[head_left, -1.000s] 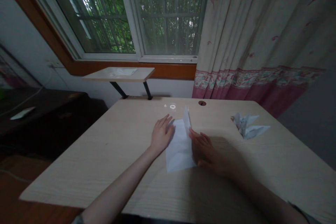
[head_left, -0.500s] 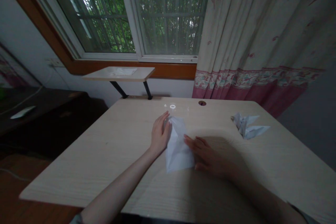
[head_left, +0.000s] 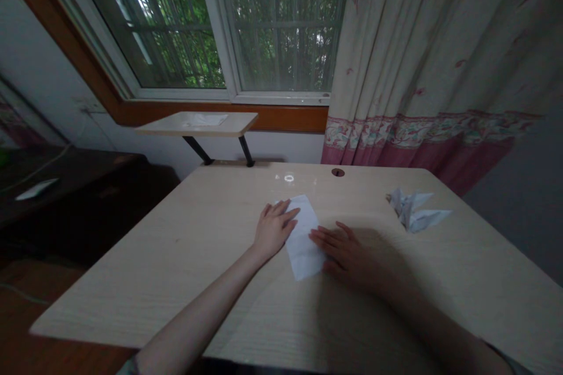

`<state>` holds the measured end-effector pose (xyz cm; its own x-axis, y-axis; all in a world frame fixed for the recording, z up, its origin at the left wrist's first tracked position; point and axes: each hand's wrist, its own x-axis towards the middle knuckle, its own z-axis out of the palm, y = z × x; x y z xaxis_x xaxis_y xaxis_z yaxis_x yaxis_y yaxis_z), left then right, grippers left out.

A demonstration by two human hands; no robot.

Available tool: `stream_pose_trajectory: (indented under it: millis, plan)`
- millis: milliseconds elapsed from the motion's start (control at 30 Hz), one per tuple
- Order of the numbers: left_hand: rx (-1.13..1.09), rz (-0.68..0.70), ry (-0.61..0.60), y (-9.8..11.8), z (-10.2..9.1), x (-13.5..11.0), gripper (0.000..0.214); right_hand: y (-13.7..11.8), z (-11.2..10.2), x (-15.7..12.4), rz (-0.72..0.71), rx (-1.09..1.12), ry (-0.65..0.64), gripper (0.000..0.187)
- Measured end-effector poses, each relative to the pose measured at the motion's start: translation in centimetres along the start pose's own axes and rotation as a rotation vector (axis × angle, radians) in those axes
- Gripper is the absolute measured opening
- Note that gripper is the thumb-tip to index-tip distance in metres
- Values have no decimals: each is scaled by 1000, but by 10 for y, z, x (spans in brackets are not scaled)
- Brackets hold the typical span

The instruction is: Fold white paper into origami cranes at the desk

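A folded white sheet of paper (head_left: pixel 303 249) lies flat on the pale wooden desk (head_left: pixel 176 281), its long side running away from me. My left hand (head_left: pixel 273 227) rests across its upper left edge, fingers spread and pressing down. From the right, my right hand (head_left: pixel 341 251) touches the paper's right edge with outstretched fingertips; the palm is over the desk. Both hands are open. Over to the right stands a folded paper bird (head_left: pixel 413 211), apart from my hands.
A small raised shelf (head_left: pixel 240 123) on black legs stands at the desk's back left, with white paper (head_left: pixel 206 120) on it. A cable hole (head_left: pixel 338 173) sits near the back edge. Behind are a window and a curtain (head_left: pixel 396 70). A dark table (head_left: pixel 88 187) is at the left.
The paper has become narrower, its left side folded over, and has turned slightly. My left hand has moved right onto it and spread its fingers; my right hand stays at the right edge.
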<state>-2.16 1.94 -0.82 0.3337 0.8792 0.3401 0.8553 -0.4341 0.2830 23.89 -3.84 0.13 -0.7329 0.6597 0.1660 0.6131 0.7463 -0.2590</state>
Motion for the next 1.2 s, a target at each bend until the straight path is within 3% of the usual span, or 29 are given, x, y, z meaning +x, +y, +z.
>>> stream_pose_trajectory:
  millis: [100,333,500,667,833,967,1067,1200]
  plan:
    - [26,2,-31,0,3,0,32,2,2,0,18,-37,28,60]
    - [57,41,-67,3,-2,-1,32,2,-1,1,25,-38,-24,91]
    - [23,103,-97,3,-7,0,33,6,-1,0,29,-59,-25,83]
    - [-2,131,-102,3,-8,0,35,12,0,0,-60,-85,60,71]
    - [4,124,-108,4,-9,0,39,17,1,-1,-155,-175,193,46]
    - [25,110,-105,5,-9,-1,43,18,2,-1,-184,-292,381,25]
    - [58,137,-102,6,-13,-3,43,15,-1,-2,-176,-348,499,19]
    - [84,220,-109,6,-18,-3,43,11,-8,-2,-111,-368,561,17]
